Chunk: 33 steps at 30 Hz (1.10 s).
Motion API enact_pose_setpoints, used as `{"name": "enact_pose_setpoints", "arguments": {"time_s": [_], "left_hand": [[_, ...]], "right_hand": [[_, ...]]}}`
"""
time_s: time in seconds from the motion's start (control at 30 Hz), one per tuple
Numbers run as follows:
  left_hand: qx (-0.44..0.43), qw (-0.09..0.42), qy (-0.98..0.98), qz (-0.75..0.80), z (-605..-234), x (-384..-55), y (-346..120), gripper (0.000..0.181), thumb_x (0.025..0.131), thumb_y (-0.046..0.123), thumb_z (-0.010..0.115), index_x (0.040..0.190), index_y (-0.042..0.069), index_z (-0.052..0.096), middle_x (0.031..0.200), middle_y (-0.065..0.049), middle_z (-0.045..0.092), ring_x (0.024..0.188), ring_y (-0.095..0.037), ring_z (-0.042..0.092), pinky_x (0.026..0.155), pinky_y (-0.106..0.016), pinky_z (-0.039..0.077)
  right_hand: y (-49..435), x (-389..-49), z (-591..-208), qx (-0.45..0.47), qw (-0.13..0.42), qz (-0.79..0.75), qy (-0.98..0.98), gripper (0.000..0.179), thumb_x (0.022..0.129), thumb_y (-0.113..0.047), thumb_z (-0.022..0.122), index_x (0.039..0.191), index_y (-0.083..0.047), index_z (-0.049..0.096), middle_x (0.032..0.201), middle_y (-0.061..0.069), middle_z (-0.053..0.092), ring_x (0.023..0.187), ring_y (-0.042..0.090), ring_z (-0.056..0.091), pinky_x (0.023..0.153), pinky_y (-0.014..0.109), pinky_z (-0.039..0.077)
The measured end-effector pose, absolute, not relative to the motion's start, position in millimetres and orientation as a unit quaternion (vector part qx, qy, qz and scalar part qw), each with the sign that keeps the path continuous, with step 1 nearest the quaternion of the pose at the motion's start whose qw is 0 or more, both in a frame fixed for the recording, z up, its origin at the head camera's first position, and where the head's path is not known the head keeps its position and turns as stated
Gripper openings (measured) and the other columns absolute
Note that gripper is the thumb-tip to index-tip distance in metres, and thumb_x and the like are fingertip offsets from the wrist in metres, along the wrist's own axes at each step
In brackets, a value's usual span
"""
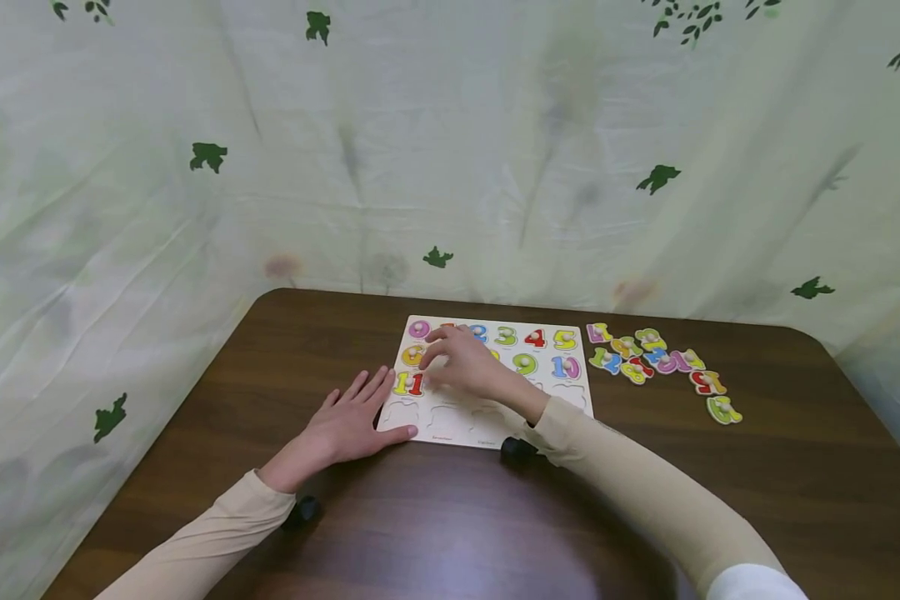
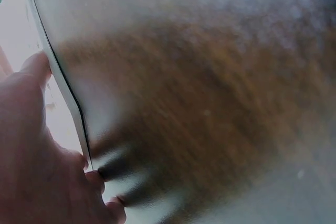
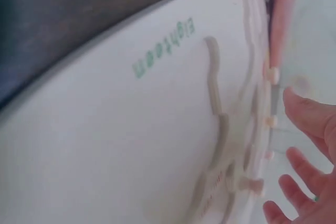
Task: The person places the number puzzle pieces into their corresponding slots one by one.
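Note:
A white wooden number puzzle board (image 1: 457,425) lies on the table, its upper rows filled with colourful knobbed numbers. My left hand (image 1: 352,423) rests at the board's left side, fingers spread and thumb over the near left corner. In the left wrist view the left thumb (image 2: 37,69) lies along the board's edge. Above the board hovers my right hand (image 1: 461,362), close to the yellow and red 11 piece (image 1: 408,383), which sits in the third row. The right wrist view shows the right hand's fingers (image 3: 302,166) apart, with nothing between them. Recesses marked with words line the near row.
Several loose number pieces lie in a cluster right of the board, among them a red and orange 15 piece (image 1: 708,383) and a green piece (image 1: 723,410) nearest me. The dark brown table (image 1: 435,517) ends at a pale curtain (image 1: 450,150) with leaf prints.

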State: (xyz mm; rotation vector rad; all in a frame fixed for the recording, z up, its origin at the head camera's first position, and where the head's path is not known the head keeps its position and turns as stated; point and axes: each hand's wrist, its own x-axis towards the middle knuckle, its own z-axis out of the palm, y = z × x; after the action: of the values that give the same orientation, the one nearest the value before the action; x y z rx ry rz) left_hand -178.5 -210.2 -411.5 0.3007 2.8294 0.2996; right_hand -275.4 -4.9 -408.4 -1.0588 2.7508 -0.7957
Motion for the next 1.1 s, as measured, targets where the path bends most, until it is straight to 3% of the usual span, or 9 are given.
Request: {"name": "enact_pose_setpoints", "arguments": {"time_s": [0.37, 0.7, 1.1], "left_hand": [[0.103, 0.138, 0.979, 0.107, -414.5, -180.3, -210.1, 0.103, 0.085, 0.077, 0.048, 0.159, 0.012, 0.017, 0.163, -0.011, 0.014, 0.148, -0.037, 0.011, 0.110, -0.067, 0.013], [0.109, 0.129, 0.979, 0.112, -414.9, -178.8, -210.0, 0.102, 0.085, 0.074, 0.051, 0.159, 0.012, 0.017, 0.163, -0.010, 0.015, 0.148, -0.037, 0.012, 0.110, -0.067, 0.013], [0.113, 0.123, 0.979, 0.114, -416.0, -178.3, -209.6, 0.102, 0.086, 0.074, 0.050, 0.158, 0.011, 0.018, 0.163, -0.011, 0.016, 0.148, -0.038, 0.012, 0.109, -0.068, 0.014]], "right_hand": [[33.8, -263.4, -392.4, -0.317, 0.029, -0.345, 0.883, 0.018, 0.086, -0.020, 0.079, 0.102, -0.012, 0.077, 0.136, 0.011, 0.055, 0.128, 0.029, 0.043, 0.104, 0.045, 0.035], [86.4, -255.1, -391.6, -0.266, 0.001, -0.362, 0.893, 0.014, 0.088, -0.020, 0.077, 0.100, -0.013, 0.077, 0.134, 0.006, 0.055, 0.128, 0.029, 0.043, 0.101, 0.048, 0.038], [165.2, -253.2, -392.8, -0.234, -0.042, -0.347, 0.907, 0.014, 0.087, -0.011, 0.076, 0.100, -0.008, 0.075, 0.132, 0.015, 0.056, 0.123, 0.036, 0.046, 0.095, 0.052, 0.039]]}}
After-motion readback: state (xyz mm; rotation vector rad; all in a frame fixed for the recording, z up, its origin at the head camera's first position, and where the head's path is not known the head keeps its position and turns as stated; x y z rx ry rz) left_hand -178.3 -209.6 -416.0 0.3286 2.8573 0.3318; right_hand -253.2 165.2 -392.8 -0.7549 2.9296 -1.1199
